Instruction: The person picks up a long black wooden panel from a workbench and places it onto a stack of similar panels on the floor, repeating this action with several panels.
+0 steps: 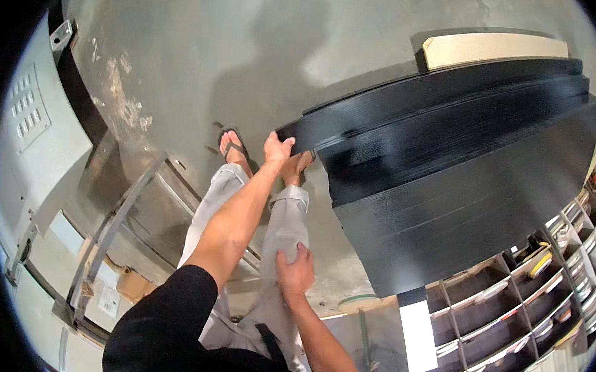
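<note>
A stack of long black boards [451, 176] spreads across the right side, its layers overlapping in steps. My left hand [278, 147] reaches forward and is closed on the near left end of one black board, thumb on top; the fingers underneath are hidden. At my grey trouser leg [285, 220], my right hand [295, 270] rests against the cloth around knee height. Its thumb and forefinger are apart, and no object shows in it.
A pale wooden board [497, 51] lies beyond the stack. Shelving with compartments [483, 309] holding rolls stands at lower right. A metal frame [119, 225] is at my left, near a cardboard box [135, 286] and a light grey vented cabinet [37, 109]. My sandalled feet [231, 147] stand on the concrete floor.
</note>
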The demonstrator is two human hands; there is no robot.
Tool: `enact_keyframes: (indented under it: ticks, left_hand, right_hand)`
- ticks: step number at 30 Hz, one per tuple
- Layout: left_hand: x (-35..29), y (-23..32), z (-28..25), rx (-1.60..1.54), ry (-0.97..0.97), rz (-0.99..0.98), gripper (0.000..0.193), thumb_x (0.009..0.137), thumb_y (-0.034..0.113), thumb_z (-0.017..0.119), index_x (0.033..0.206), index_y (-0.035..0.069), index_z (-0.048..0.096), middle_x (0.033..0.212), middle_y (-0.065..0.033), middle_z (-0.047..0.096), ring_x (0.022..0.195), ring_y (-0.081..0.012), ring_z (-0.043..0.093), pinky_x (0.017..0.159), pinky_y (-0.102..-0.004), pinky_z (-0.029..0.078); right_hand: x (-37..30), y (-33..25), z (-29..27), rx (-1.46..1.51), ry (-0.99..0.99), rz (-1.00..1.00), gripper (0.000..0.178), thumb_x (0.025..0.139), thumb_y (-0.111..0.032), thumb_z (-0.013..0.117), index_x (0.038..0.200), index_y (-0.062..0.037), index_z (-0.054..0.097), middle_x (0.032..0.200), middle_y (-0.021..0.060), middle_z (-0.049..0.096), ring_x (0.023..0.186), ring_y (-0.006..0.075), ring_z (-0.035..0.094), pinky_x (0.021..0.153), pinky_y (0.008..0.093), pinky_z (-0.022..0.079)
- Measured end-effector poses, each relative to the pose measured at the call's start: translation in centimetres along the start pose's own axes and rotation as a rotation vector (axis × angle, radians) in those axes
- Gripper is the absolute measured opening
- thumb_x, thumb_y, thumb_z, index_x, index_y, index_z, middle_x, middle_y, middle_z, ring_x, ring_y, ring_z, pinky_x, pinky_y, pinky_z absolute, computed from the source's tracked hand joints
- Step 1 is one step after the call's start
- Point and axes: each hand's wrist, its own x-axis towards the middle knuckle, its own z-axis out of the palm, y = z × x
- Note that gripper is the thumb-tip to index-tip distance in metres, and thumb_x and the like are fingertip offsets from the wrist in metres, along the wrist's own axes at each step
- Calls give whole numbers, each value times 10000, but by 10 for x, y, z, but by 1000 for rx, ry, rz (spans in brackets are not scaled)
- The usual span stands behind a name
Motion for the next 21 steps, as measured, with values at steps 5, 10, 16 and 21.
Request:
enact_keyframes:
  ticks: [5, 10, 16, 21]
  left_hand:
    - [14, 5, 43, -99, 48, -39, 360, 683, 205, 724, 946, -6, 599, 946, -207, 639, 928, -350, 607, 819, -396, 466]
    - [-4, 54, 63, -108, 23, -126, 325, 674, 181, 722, 923, -3, 625, 923, -195, 652, 907, -337, 621, 812, -391, 473]
    - [2, 63, 61, -146, 59, -204, 308, 667, 191, 731, 931, 49, 664, 927, -175, 658, 895, -332, 627, 804, -385, 480]
    - [13, 53, 73, -109, 82, -232, 322, 671, 215, 729, 939, 49, 662, 938, -188, 651, 893, -353, 623, 804, -394, 483]
  right_hand:
    - [8, 10, -8, 26, -14, -30, 584, 741, -405, 616, 1192, -50, 509, 1190, 135, 509, 1088, 316, 508, 891, 402, 423]
    - [19, 20, -18, 15, -28, -4, 581, 743, -404, 630, 1188, -51, 507, 1204, 132, 501, 1104, 314, 502, 905, 398, 417]
    - [22, 18, -24, -12, -62, -46, 572, 764, -418, 614, 1190, -53, 506, 1201, 160, 494, 1077, 334, 512, 874, 418, 438]
    - [24, 13, -29, -28, -87, -50, 577, 764, -419, 613, 1195, -51, 503, 1204, 157, 492, 1074, 337, 513, 875, 417, 437]
